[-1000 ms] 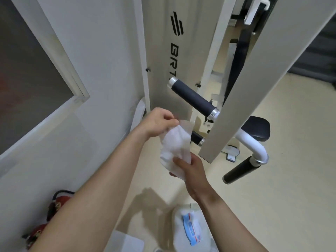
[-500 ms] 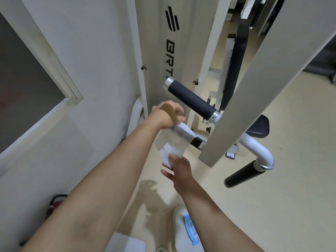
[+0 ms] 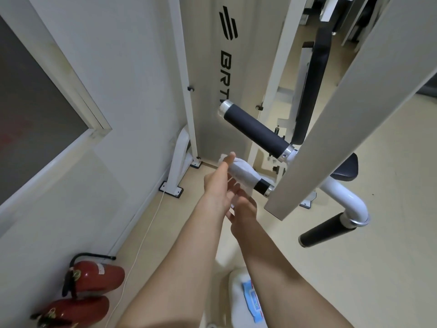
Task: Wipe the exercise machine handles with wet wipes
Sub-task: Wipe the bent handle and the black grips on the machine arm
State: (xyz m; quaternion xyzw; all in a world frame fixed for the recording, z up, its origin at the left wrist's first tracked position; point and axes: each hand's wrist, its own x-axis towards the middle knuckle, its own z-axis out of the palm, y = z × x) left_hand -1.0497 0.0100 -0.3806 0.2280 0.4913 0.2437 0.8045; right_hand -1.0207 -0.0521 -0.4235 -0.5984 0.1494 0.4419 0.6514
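wet wipe: now draped over the lower handle of the machine and covering most of its grip, with only a short black stretch showing by the metal collar. half a second ago it hung loose between your hands, clear of the grip.

left hand: your fingers are straight and one lies along the wipe's near end. before, this hand was curled and pinching the top edge.

right hand: just beneath and behind the left, much of it covered. a scrap of white shows between the two hands, but whether you hold the wipe here cannot be told.

upper handle and right handle: both bare black.

wipes pack: on the floor by your right forearm, white with a blue flap. it is cut by the arm and the frame edge, and its contents are not visible.

two red fire extinguishers lie by the wall, more in view than before. a white cord runs along the floor.
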